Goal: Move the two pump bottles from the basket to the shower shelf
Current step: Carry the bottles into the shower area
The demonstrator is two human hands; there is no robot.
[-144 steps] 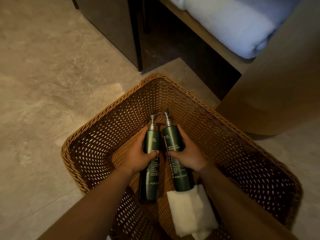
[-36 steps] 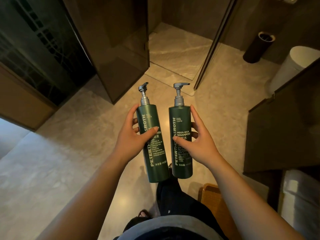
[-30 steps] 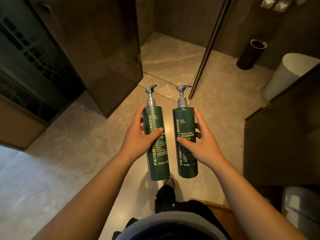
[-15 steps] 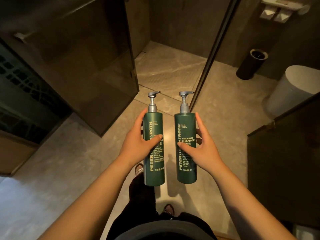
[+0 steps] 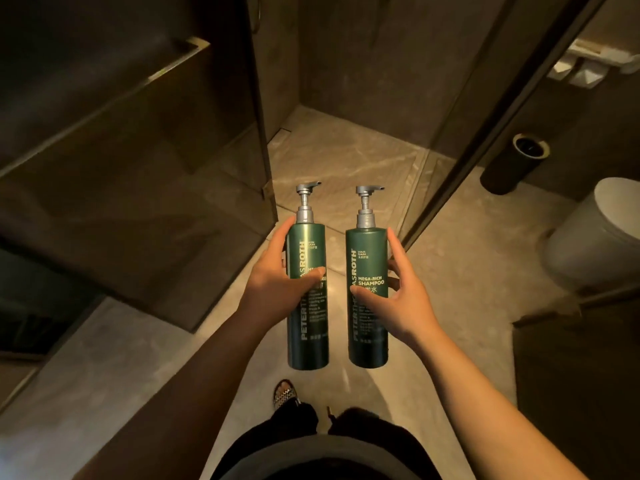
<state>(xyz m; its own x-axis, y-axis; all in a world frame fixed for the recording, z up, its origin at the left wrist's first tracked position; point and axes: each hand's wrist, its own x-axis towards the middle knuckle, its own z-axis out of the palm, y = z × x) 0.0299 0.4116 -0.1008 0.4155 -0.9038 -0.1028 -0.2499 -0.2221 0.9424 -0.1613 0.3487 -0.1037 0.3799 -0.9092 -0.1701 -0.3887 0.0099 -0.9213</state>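
Green pump bottles, upright: left bottle [image 5: 309, 296] in left hand [image 5: 277, 289] fingers' clasp; shampoo bottle [image 5: 367, 296] in right hand [image 5: 398, 299].

At the centre of the frame two pump bottles are held upright side by side, apart: the left bottle [image 5: 309, 296] in the left hand [image 5: 277, 289], the shampoo bottle [image 5: 367, 299] in the right hand [image 5: 403, 299]. Behind them, top centre, lies the shower floor [image 5: 346, 161], with a glass panel [image 5: 138, 168] to its left. A bin [image 5: 516, 164] stands upper right, a toilet [image 5: 602, 233] at the right edge below it. One foot [image 5: 284, 393] shows beneath the bottles
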